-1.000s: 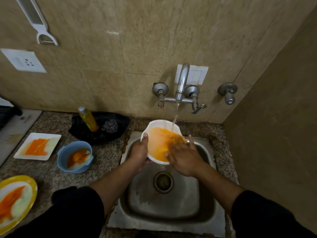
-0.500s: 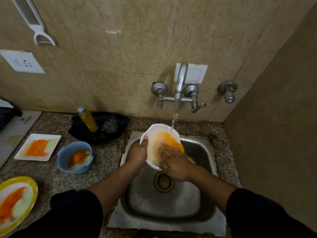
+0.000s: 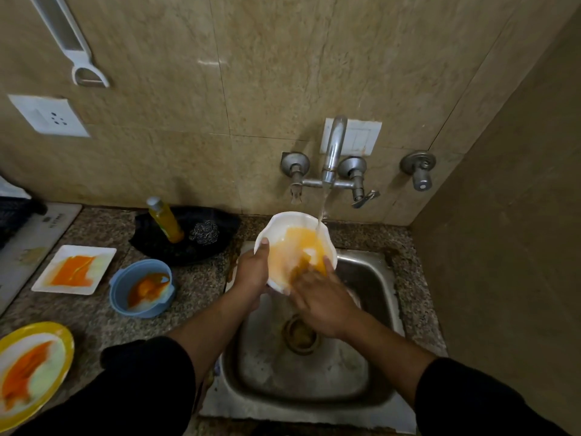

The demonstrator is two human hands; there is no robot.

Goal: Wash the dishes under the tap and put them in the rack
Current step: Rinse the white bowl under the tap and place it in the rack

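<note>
A white bowl (image 3: 284, 223) smeared with orange sauce is tilted toward me over the steel sink (image 3: 371, 287). Water runs from the tap (image 3: 334, 149) onto the bowl's right inner side. My left hand (image 3: 251, 275) grips the bowl's left rim, thumb on the edge. My right hand (image 3: 320, 297) lies flat inside the bowl with fingers spread, rubbing the sauce. No rack is in view.
On the granite counter to the left stand a blue bowl (image 3: 125, 278), a white square plate (image 3: 47, 283) and a yellow-rimmed plate (image 3: 64, 336), all with orange sauce. A black dish (image 3: 185, 247) holds a soap bottle (image 3: 165, 220) and steel scrubber (image 3: 206, 232). A wall closes the right side.
My right hand has slid back and forth across the inside of the bowl, and the orange sauce has thinned and spread. The left hand keeps its hold on the rim.
</note>
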